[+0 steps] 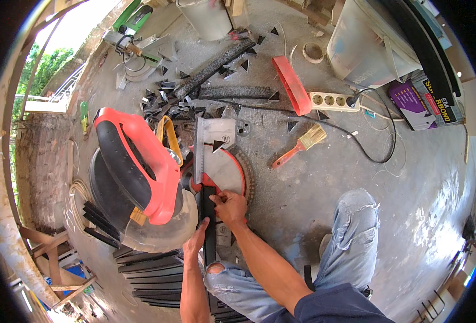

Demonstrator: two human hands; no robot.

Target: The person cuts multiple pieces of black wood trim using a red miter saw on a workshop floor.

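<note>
A miter saw with a red handle (pixel 165 183) stands in front of me, its round table (pixel 227 172) under a metal fence. Along the saw lies a long black strip (pixel 209 242), its far end by the fence. From the left, my left hand (pixel 196 239) grips the strip's side, its fingers partly hidden behind it. My right hand (pixel 230 207) is closed on the strip farther up, thumb and fingers pressed on its edge. A small black triangular offcut (pixel 217 145) rests on the fence.
Several black strips (pixel 149 274) lie at lower left. Offcuts and dark bars (pixel 216 67) litter the floor beyond the saw. To the right are a paintbrush (pixel 302 144), a power strip (pixel 332 102) with a black cable, a bucket (pixel 370 43) and a purple box (pixel 413 105).
</note>
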